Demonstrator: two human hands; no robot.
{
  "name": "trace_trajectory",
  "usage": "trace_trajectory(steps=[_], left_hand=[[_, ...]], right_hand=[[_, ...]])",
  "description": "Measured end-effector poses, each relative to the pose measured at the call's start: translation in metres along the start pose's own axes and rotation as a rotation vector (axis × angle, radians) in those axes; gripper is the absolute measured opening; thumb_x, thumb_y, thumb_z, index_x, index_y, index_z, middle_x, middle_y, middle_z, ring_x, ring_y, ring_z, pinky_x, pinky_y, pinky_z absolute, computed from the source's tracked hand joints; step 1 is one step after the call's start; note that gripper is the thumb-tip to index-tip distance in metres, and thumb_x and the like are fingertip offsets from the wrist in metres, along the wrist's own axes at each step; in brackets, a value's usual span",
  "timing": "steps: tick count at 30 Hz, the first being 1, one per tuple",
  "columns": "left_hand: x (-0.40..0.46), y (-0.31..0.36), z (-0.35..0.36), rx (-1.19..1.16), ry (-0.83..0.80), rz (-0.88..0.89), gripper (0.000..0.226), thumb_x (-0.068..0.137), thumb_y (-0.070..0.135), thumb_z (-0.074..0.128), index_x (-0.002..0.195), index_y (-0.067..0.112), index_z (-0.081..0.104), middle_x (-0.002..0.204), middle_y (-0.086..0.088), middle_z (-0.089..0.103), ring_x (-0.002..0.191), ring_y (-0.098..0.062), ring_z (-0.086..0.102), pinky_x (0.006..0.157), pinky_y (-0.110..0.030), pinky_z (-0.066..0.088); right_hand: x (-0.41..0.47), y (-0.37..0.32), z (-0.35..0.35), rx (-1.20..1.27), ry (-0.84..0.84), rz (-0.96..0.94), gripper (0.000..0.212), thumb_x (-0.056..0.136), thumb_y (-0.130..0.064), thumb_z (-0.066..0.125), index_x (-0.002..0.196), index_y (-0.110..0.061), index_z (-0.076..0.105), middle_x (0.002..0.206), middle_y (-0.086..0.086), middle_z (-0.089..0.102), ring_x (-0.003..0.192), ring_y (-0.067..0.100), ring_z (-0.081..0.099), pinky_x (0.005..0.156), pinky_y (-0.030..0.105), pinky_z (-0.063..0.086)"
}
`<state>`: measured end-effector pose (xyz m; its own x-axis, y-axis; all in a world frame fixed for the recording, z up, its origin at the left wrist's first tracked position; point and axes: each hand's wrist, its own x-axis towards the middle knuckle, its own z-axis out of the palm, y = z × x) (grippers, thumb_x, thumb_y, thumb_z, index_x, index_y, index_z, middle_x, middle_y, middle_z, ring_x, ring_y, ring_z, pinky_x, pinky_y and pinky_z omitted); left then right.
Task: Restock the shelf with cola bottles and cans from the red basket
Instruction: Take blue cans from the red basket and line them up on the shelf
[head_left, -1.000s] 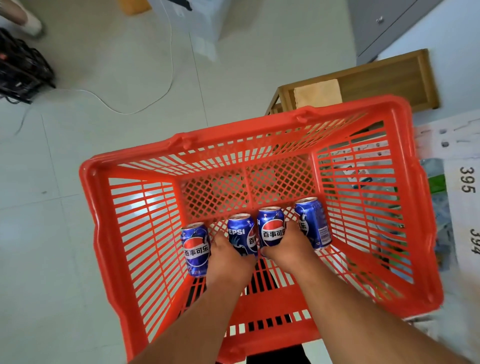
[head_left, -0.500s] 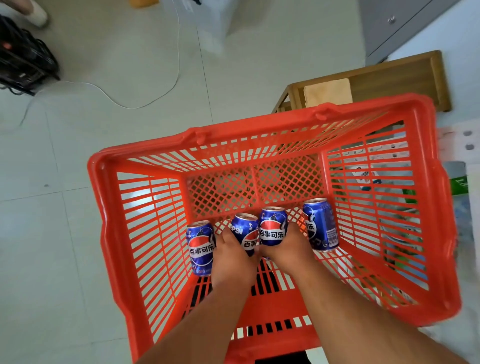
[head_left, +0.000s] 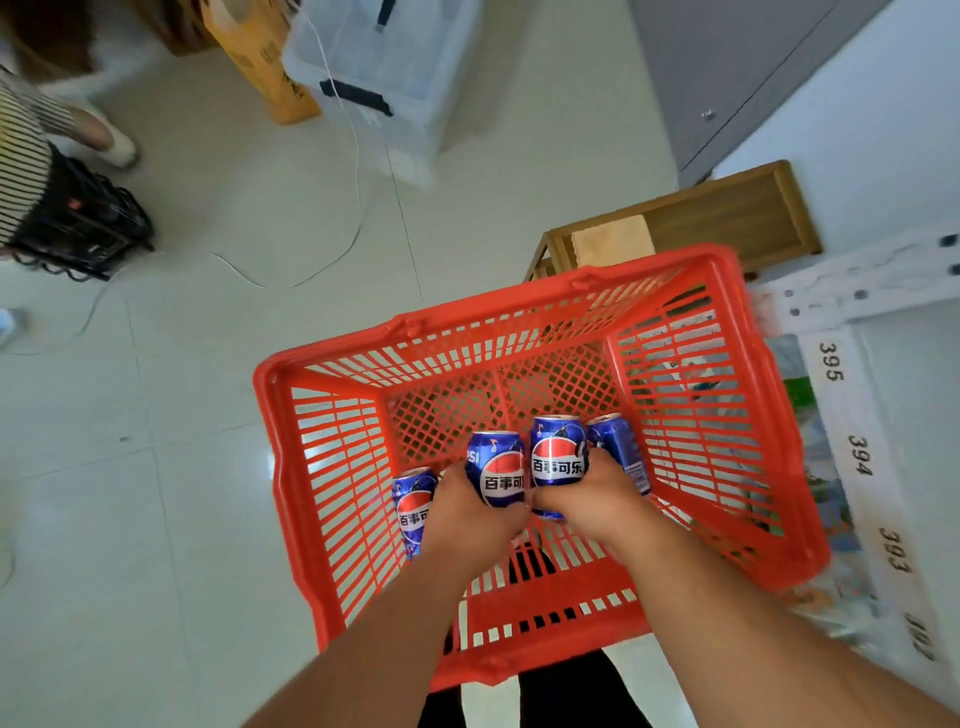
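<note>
1. Head view: inside the red slatted plastic basket (head_left: 717, 415), my left hand (head_left: 467, 512) grips two blue aluminium cola cans, the outer (head_left: 413, 506) and the inner (head_left: 498, 467); my right hand (head_left: 582, 499) grips a second blue pair, one facing me (head_left: 558, 460) and one behind it (head_left: 618, 447).
2. Risk, as I judge it: two smooth cans per hand is a thin hold; the outer left can could slip on the lift, or a can could catch the basket rim.
3. Against a second ago, the cans sit higher and bunched closer, the basket lies further right, and a clear plastic storage box (head_left: 395, 67) has entered at the top.
</note>
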<state>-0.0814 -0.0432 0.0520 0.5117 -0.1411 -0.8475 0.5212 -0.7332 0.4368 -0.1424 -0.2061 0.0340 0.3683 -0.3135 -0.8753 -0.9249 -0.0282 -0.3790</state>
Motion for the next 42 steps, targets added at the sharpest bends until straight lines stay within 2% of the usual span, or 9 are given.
trace_trajectory(steps=[4,10,13,18,21,24,29,35,42], left_hand=[[-0.043,0.032,-0.041,-0.068,-0.123,0.135,0.044,0.081,0.003,0.081,0.106,0.028,0.055,0.093,0.005,0.069,0.066,0.004,0.068,0.052,-0.008,0.049],[-0.100,0.075,-0.097,-0.056,-0.290,0.380,0.047,0.082,-0.005,0.076,0.120,0.020,0.063,0.108,-0.012,0.077,0.094,-0.020,0.075,0.080,-0.030,0.062],[-0.124,0.087,-0.118,-0.033,-0.368,0.520,0.053,0.080,-0.007,0.082,0.124,0.016,0.065,0.110,-0.014,0.078,0.098,-0.026,0.077,0.087,-0.042,0.064],[-0.168,0.101,-0.144,0.031,-0.468,0.704,0.068,0.078,0.014,0.093,0.135,0.025,0.059,0.117,0.000,0.078,0.108,-0.020,0.076,0.093,-0.041,0.064],[-0.203,0.111,-0.152,0.076,-0.534,0.792,0.066,0.078,0.012,0.092,0.133,0.030,0.060,0.113,0.006,0.079,0.104,-0.012,0.077,0.082,-0.027,0.063],[-0.231,0.117,-0.147,0.136,-0.609,0.874,0.063,0.080,0.002,0.088,0.131,0.027,0.062,0.110,0.004,0.080,0.101,-0.014,0.078,0.079,-0.026,0.063],[-0.282,0.108,-0.113,0.235,-0.706,0.926,0.073,0.073,0.014,0.096,0.135,0.031,0.061,0.115,0.003,0.079,0.106,-0.019,0.077,0.093,-0.043,0.063],[-0.361,0.053,-0.056,0.378,-0.806,1.022,0.056,0.076,0.001,0.090,0.120,0.026,0.067,0.098,0.007,0.081,0.092,-0.013,0.078,0.073,-0.021,0.061],[-0.444,-0.043,-0.020,0.593,-0.954,1.087,0.063,0.075,0.015,0.093,0.125,0.034,0.060,0.110,0.009,0.077,0.090,0.000,0.075,0.073,-0.018,0.060]], right_hand=[[-0.056,-0.031,-0.020,0.108,0.034,-0.089,0.033,0.069,-0.012,0.092,0.098,-0.017,0.077,0.080,-0.006,0.080,0.068,0.000,0.074,0.064,0.018,0.057],[-0.145,-0.070,-0.030,0.229,0.176,-0.262,0.048,0.064,-0.011,0.092,0.109,-0.017,0.076,0.094,-0.001,0.082,0.089,0.017,0.080,0.078,0.034,0.064],[-0.191,-0.080,-0.022,0.307,0.275,-0.324,0.047,0.068,-0.007,0.092,0.110,-0.018,0.074,0.093,-0.003,0.082,0.085,0.011,0.079,0.071,0.024,0.061],[-0.268,-0.083,-0.009,0.412,0.424,-0.394,0.045,0.074,-0.003,0.089,0.108,-0.027,0.072,0.091,-0.009,0.081,0.085,0.008,0.078,0.069,0.020,0.061],[-0.311,-0.074,-0.003,0.463,0.513,-0.416,0.050,0.072,-0.013,0.093,0.111,-0.034,0.071,0.096,-0.013,0.081,0.090,0.005,0.077,0.079,0.026,0.061],[-0.352,-0.055,-0.001,0.552,0.623,-0.417,0.054,0.067,-0.016,0.096,0.108,-0.036,0.069,0.096,-0.014,0.080,0.089,0.003,0.077,0.086,0.033,0.063],[-0.428,-0.006,0.010,0.686,0.814,-0.413,0.051,0.073,-0.004,0.092,0.101,-0.033,0.062,0.094,-0.014,0.077,0.074,-0.008,0.072,0.059,0.008,0.052],[-0.503,0.086,0.061,0.796,1.050,-0.301,0.046,0.074,-0.009,0.091,0.097,-0.035,0.061,0.094,-0.013,0.074,0.073,-0.010,0.068,0.058,0.010,0.050],[-0.580,0.181,0.151,0.937,1.279,-0.144,0.042,0.071,-0.013,0.092,0.094,-0.036,0.066,0.092,-0.013,0.077,0.088,0.004,0.073,0.082,0.029,0.060]])
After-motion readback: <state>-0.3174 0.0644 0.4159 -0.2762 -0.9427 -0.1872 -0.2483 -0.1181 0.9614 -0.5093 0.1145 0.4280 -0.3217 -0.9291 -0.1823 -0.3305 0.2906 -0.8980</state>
